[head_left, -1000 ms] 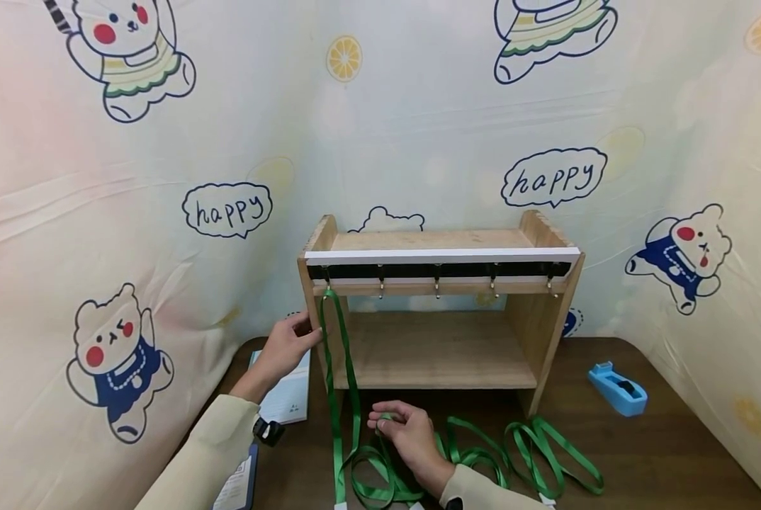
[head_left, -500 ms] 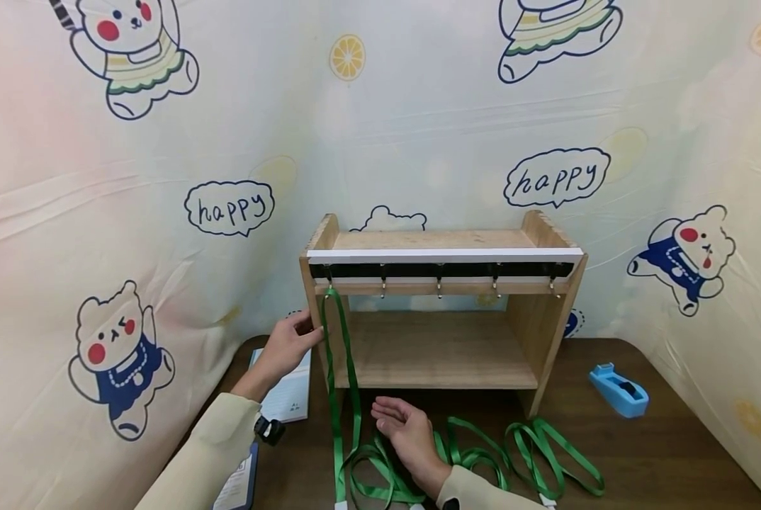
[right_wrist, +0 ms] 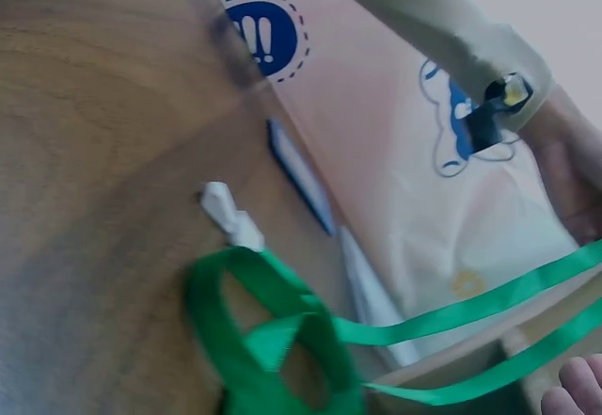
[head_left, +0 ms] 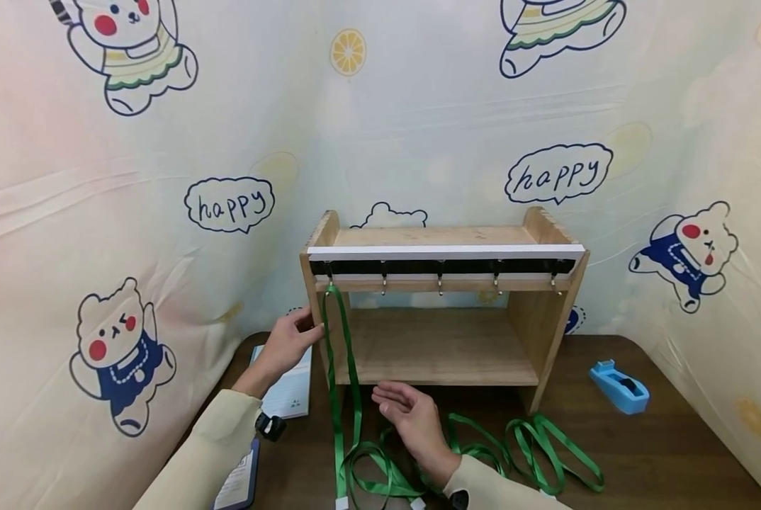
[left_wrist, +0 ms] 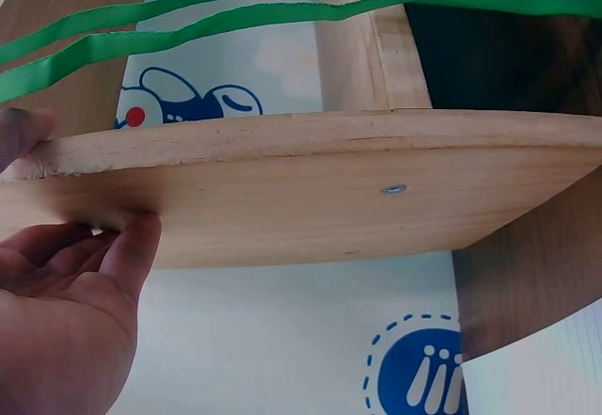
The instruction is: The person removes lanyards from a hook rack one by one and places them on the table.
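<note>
A small wooden shelf (head_left: 438, 347) stands on the table with a row of several metal hooks (head_left: 441, 283) along its front rail. From the leftmost hook a green lanyard (head_left: 353, 354) hangs in a long loop, its white end on the table. My left hand (head_left: 288, 343) grips the shelf's left side panel, thumb on the front edge and fingertips on the outer face in the left wrist view. Low in front of the shelf, my right hand (head_left: 415, 425) holds nothing, its fingers loosely bent above more green lanyards (head_left: 380, 485) coiled on the table.
Another lanyard (head_left: 562, 453) lies looped at the right. A blue tape dispenser (head_left: 619, 388) sits on the table's right side. Left of the shelf are a pale notebook (head_left: 291, 389) and a dark-blue-edged card or clipboard (head_left: 237, 482). Printed cloth (head_left: 387, 142) hangs behind.
My right hand has let go of a green lanyard it was fingering and risen slightly, toward the shelf. The left hand stays on the side panel.
</note>
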